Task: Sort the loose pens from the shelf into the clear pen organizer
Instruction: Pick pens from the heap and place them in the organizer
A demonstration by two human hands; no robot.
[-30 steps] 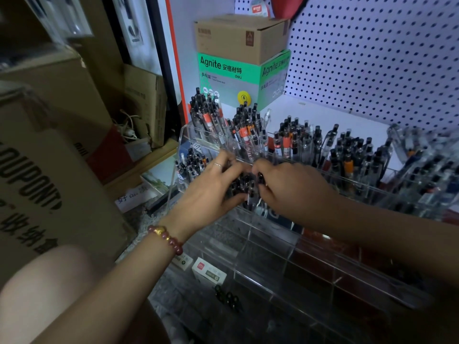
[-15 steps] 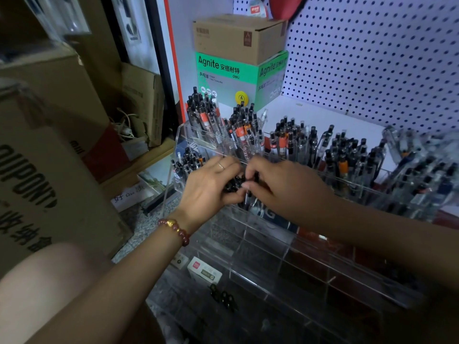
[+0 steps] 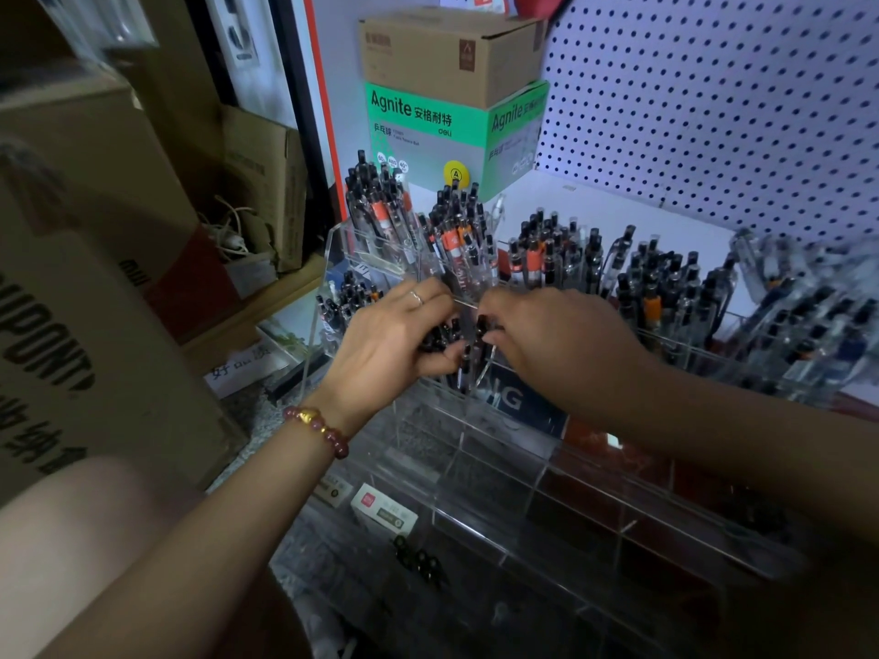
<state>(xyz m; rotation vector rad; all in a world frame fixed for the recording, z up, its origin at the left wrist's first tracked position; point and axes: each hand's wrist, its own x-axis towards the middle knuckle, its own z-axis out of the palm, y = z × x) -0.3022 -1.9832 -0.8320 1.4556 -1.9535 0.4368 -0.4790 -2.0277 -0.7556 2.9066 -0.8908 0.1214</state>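
Near, lower tier: the front compartments of the clear pen organizer below my wrists hold no pens; only a few small dark pieces lie in one low cell, with white label cards under the acrylic.

Left wrist: a bead bracelet, forearm coming in from lower left.

Middle tier, where I work: my left hand and right hand meet almost fingertip to fingertip over one cell. Both are closed around a bundle of black-capped pens, left fingers curled about its left side, right fingers pinching at its right. How tightly the right hand pinches I cannot tell, since the knuckles hide the tips.

Key relation: the bundle sits directly between the hands, neither nearer. Its long axis runs near upright, caps toward me and up, barrels pointing down into the cell just beneath. I judge the coming move to be a straight drop along that axis, with the divider walls close on both sides.

Far, upper tier: rows of pens already standing, some with orange bands.

Farthest: a green and brown carton on the white shelf, pegboard behind.
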